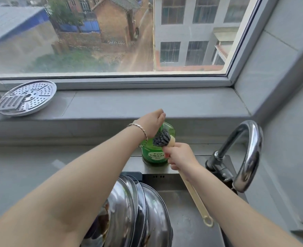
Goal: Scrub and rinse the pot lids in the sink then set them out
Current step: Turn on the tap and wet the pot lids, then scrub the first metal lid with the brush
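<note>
Several steel pot lids (152, 211) lean stacked on edge in the sink (188, 227) at the bottom centre. A green dish-soap bottle (154, 154) stands on the ledge behind the sink. My left hand (152, 122) is on top of the bottle, fingers curled over its pump, which is hidden. My right hand (181, 155) grips a long wooden dish brush (197, 198) near its head. The dark bristles (162, 139) sit against the bottle's upper part, just under my left hand.
A chrome tap (248, 155) arches at the right of the sink. On the windowsill at the left lie a perforated steamer plate (35, 97) and a flat grater (10, 103). Grey counter (22, 166) stretches to the left of the sink.
</note>
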{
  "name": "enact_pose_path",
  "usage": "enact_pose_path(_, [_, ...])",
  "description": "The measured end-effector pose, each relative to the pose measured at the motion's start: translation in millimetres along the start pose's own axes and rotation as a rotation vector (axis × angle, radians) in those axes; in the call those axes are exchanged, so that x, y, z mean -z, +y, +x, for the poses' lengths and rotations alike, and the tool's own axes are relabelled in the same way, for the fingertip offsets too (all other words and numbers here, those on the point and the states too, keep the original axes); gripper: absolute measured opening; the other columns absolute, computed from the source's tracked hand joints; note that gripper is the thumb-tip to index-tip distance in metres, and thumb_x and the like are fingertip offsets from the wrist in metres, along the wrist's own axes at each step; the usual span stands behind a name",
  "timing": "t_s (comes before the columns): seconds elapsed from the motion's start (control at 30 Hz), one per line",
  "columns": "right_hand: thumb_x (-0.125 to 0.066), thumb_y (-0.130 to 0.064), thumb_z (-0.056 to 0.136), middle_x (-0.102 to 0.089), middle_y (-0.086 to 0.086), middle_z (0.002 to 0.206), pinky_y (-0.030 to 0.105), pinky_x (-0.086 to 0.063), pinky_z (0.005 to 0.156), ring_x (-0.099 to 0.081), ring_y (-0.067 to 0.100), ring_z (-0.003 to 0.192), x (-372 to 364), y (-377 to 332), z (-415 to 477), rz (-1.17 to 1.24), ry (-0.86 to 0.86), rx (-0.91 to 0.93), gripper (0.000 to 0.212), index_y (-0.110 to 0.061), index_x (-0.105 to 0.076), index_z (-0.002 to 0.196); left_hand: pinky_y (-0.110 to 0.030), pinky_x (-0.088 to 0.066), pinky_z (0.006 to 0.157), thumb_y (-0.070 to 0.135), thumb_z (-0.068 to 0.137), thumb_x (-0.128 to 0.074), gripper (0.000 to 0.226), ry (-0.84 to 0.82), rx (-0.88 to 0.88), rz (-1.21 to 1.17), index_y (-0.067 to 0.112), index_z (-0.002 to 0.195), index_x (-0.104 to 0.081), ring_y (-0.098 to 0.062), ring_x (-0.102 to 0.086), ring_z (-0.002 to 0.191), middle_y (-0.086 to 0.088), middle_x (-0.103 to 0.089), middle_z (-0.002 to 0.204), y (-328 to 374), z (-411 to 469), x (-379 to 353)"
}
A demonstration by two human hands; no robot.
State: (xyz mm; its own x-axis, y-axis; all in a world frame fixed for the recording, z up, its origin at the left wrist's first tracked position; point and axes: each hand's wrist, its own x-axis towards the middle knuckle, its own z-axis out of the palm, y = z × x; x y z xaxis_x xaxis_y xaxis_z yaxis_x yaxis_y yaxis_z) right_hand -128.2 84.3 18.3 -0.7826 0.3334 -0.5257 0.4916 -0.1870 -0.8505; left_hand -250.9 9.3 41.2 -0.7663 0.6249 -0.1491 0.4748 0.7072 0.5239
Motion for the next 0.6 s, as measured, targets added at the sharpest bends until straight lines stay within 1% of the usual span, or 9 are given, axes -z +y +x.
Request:
enact_pose_path(0.07, [-0.052,0.001,0.086,-0.042,0.005,0.058,0.015,-0.018,0.033,-0.026,0.006,0.033,0.3,-0.3,-1.3,-0.010,-0.012,0.005,0.027,-0.010,-0.047,0.063,-0.037,-0.043,0.089,0.034,0.101,-0.023,0.035,-0.006,-0.001,-0.018,0.014,0.117,-0.048,-0.027,-0.056,0.100,-0.011,-0.061,0.110,0.0,-2.4,0.5])
enact_pose_path(0.17, [-0.053,0.000,0.088,-0.042,0.005,0.059,0.015,-0.020,0.032,-0.027,0.007,0.035,0.7,1.6,-3.0,-0.025,-0.015,0.002,0.025,-0.010,-0.048,0.065,-0.033,-0.040,0.092,0.033,0.102,-0.023,0.038,-0.018,-0.001,-0.025,0.012,0.124,-0.046,-0.026,-0.053,0.109,-0.010,-0.057,0.120,5.5,-1.1,10.2])
enact_pose_path(0.23, [-0.053,-0.001,0.088,-0.043,0.005,0.059,0.015,-0.020,0.032,-0.028,0.008,0.036,0.3,3.6,-2.5,-0.033,-0.013,0.002,0.024,-0.009,-0.049,0.066,-0.034,-0.042,0.092,0.033,0.101,-0.023,0.038,-0.011,-0.007,0.000,0.013,0.123,-0.046,-0.027,-0.054,0.107,-0.011,-0.058,0.117,5.7,0.0,11.8])
enact_pose_path(0.33, [-0.054,-0.001,0.088,-0.043,0.005,0.059,0.015,-0.020,0.032,-0.027,0.006,0.032,-0.3,5.8,-1.6,-0.039,-0.011,0.006,0.026,-0.010,-0.048,0.064,-0.041,-0.045,0.089,0.037,0.101,-0.021,0.036,0.019,0.011,0.066,0.019,0.121,-0.046,-0.027,-0.057,0.101,-0.007,-0.061,0.111,3.5,-2.6,6.5])
enact_pose_path(0.4, [-0.054,-0.001,0.087,-0.044,0.005,0.059,0.014,-0.020,0.032,-0.028,0.006,0.032,0.0,6.3,-5.0,-0.061,-0.008,0.015,0.027,-0.010,-0.047,0.063,-0.041,-0.045,0.089,0.038,0.101,-0.019,0.037,0.039,0.033,0.129,0.023,0.123,-0.044,-0.026,-0.058,0.102,-0.005,-0.061,0.115,4.0,-4.1,4.4])
enact_pose_path(0.47, [-0.054,-0.002,0.087,-0.045,0.005,0.060,0.015,-0.022,0.033,-0.030,0.007,0.034,2.0,7.4,-12.1,-0.098,0.002,0.040,0.025,-0.010,-0.048,0.064,-0.043,-0.042,0.094,0.041,0.100,-0.018,0.040,0.040,0.042,0.143,0.027,0.132,-0.039,-0.025,-0.055,0.112,-0.002,-0.057,0.127,6.5,-7.5,6.7])
enact_pose_path(0.53, [-0.055,-0.003,0.085,-0.047,0.005,0.060,0.019,-0.025,0.038,-0.032,0.012,0.041,6.2,11.1,-20.3,-0.172,0.025,0.090,0.025,-0.009,-0.050,0.062,-0.046,-0.035,0.103,0.047,0.099,-0.019,0.048,0.034,0.040,0.138,0.030,0.143,-0.026,-0.023,-0.046,0.126,0.000,-0.045,0.142,8.5,-16.0,11.8])
enact_pose_path(0.57, [-0.056,-0.004,0.084,-0.048,0.005,0.060,0.022,-0.027,0.042,-0.034,0.014,0.044,8.7,14.7,-24.9,-0.234,0.037,0.118,0.025,-0.010,-0.050,0.060,-0.048,-0.032,0.105,0.049,0.098,-0.019,0.052,0.063,0.046,0.122,0.030,0.146,-0.019,-0.023,-0.043,0.129,-0.001,-0.040,0.146,7.6,-23.9,13.2])
enact_pose_path(0.6, [-0.056,-0.006,0.083,-0.049,0.006,0.060,0.024,-0.028,0.047,-0.035,0.016,0.047,11.3,18.8,-30.3,-0.311,0.047,0.146,0.025,-0.009,-0.050,0.059,-0.048,-0.031,0.106,0.051,0.097,-0.019,0.055,0.123,0.072,0.051,0.028,0.147,-0.017,-0.024,-0.042,0.130,-0.002,-0.038,0.147,5.4,-34.8,13.6])
